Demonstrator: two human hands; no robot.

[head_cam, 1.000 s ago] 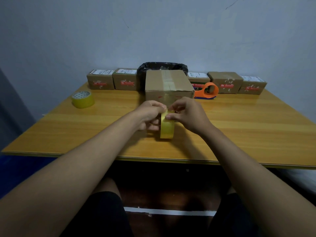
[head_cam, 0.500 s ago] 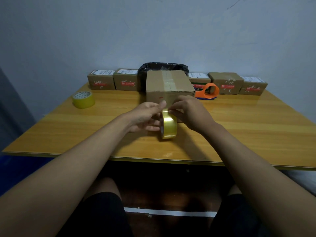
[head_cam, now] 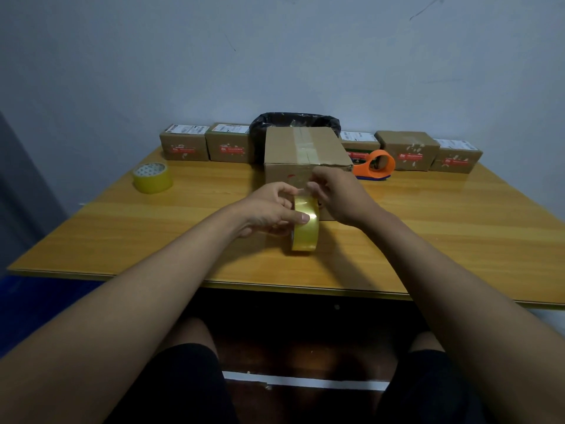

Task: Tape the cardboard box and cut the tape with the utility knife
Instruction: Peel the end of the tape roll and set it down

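A brown cardboard box (head_cam: 305, 148) stands mid-table, with clear tape strips crossing its top seam. In front of it a yellow tape roll (head_cam: 304, 232) stands on edge, just above the wooden table (head_cam: 443, 234). My left hand (head_cam: 272, 211) grips the roll, thumb pressed on its outer face. My right hand (head_cam: 334, 195) pinches the loose tape end and holds it against the box's front face. No utility knife is in view.
A second yellow tape roll (head_cam: 153, 178) lies at the left. An orange tape dispenser (head_cam: 376, 165) sits right of the box. Several small labelled cartons (head_cam: 185, 143) line the back edge, with a black-lined bin (head_cam: 293, 122) behind the box.
Both hands and the roll have moved away from me toward the box. My right hand has pulled the tape end up from the roll to the box's front face.
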